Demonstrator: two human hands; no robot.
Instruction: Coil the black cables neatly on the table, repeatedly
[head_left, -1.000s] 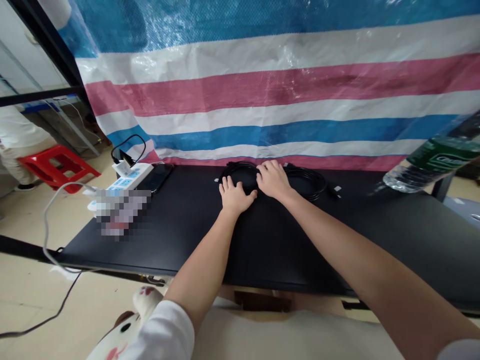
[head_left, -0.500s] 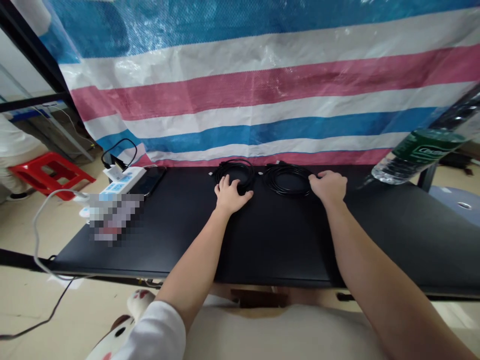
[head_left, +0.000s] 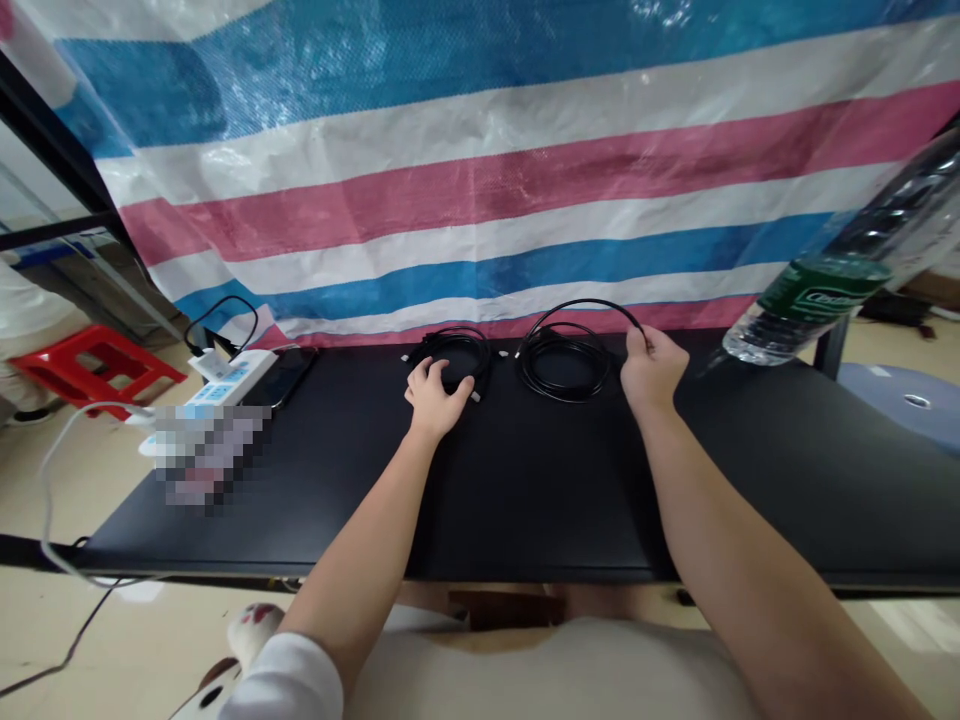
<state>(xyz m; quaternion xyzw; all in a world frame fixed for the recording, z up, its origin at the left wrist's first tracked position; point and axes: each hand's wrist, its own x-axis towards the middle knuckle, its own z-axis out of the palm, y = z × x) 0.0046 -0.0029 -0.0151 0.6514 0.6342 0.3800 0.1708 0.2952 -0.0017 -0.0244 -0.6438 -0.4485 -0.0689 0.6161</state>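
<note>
The right cable coil (head_left: 564,362) lies on the black counter (head_left: 525,480) near its far edge, just below the striped tarp (head_left: 480,200). One loop of it is lifted off the counter into an arc, and the right hand (head_left: 651,370) has its grip closed on the end of that loop at the coil's right side. Just to the left of this coil, close but apart, lies the left cable coil (head_left: 450,355), flat on the counter, with small white-tipped plugs at its edges. The left hand (head_left: 435,395) rests on this coil's near side, fingers spread and pressing down, not closed round it. Farther left of the coils, a dark phone (head_left: 279,378) lies beside a white power strip (head_left: 225,378). Well to the right of the coils, a clear bottle with a green label (head_left: 821,290) appears tilted at the counter's far right.
</note>
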